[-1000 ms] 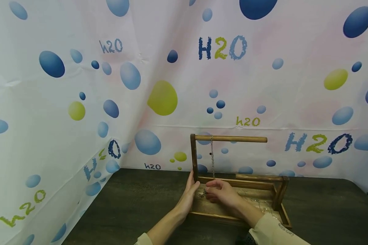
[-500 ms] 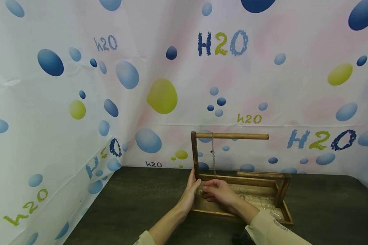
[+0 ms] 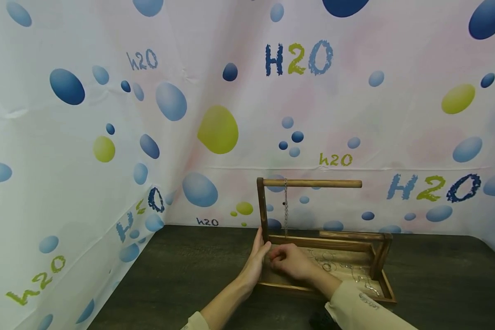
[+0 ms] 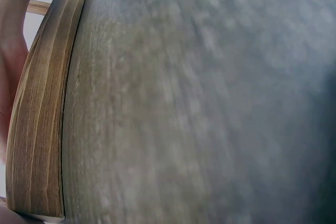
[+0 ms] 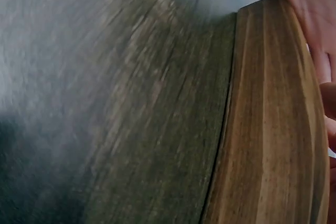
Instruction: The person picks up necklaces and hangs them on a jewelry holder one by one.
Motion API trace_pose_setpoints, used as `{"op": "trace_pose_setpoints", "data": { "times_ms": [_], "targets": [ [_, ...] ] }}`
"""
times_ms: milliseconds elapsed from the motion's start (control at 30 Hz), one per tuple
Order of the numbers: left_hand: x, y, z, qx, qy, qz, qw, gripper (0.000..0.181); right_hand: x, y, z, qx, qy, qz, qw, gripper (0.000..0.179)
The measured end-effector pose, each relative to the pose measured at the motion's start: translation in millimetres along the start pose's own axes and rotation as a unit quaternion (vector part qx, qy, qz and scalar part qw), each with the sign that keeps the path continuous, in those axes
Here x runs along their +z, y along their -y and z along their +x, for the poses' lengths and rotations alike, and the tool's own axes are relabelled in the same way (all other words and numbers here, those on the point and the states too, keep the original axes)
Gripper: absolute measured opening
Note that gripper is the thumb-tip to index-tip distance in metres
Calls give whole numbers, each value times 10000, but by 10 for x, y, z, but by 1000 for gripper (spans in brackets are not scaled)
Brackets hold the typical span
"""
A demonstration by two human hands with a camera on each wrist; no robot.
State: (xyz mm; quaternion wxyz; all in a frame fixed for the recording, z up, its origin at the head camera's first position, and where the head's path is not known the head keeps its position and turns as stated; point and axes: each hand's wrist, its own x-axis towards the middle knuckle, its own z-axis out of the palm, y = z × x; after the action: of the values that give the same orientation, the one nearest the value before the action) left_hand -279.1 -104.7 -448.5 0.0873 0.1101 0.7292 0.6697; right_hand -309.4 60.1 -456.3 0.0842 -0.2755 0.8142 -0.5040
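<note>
In the head view, a wooden jewelry stand has a tray base (image 3: 288,288) and a horizontal bar (image 3: 313,184) on an upright post. One metal chain (image 3: 286,211) hangs from the bar near the post. My left hand (image 3: 250,266) rests against the tray's left end, its fingers fairly straight beside the post. Over the left part of the tray, my right hand (image 3: 294,262) has bent fingers pointing down; its fingertips are hidden, so anything between them cannot be seen. Both wrist views show mostly the tray's outer wall (image 4: 39,108) and dark tabletop.
Several thin chains and rings (image 3: 327,266) lie in the tray's middle and right. A lower wooden bar (image 3: 350,235) runs along the tray's back right, joined to a short post (image 3: 379,259). The dark table (image 3: 189,256) meets a patterned backdrop (image 3: 247,114) behind.
My right hand has turned and moved slightly left and lower, its fingers more bent. The hanging chain has swung slightly left and hangs straighter. My left hand keeps its place on the stand.
</note>
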Motion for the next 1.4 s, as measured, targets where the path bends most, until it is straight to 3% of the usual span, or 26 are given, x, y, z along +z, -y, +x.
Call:
{"op": "trace_pose_setpoints", "data": {
  "times_ms": [233,400,700,1100,1400],
  "targets": [
    [0,15,-35,-42,47,-15,10000,77,59,27,32,-360,241,-816,9957,13],
    [0,26,-43,-46,44,-58,10000,78,128,40,50,-562,109,-1240,9906,13],
    [3,38,-47,-61,29,-50,10000,77,189,45,59,-558,-27,-1694,9840,15],
    [23,10,-12,27,11,-24,10000,78,0,103,23,-504,208,-2207,9738,15],
    [-8,-4,-16,55,100,48,9999,77,-75,12,-11,-529,164,-2648,9627,8]
  ]
}}
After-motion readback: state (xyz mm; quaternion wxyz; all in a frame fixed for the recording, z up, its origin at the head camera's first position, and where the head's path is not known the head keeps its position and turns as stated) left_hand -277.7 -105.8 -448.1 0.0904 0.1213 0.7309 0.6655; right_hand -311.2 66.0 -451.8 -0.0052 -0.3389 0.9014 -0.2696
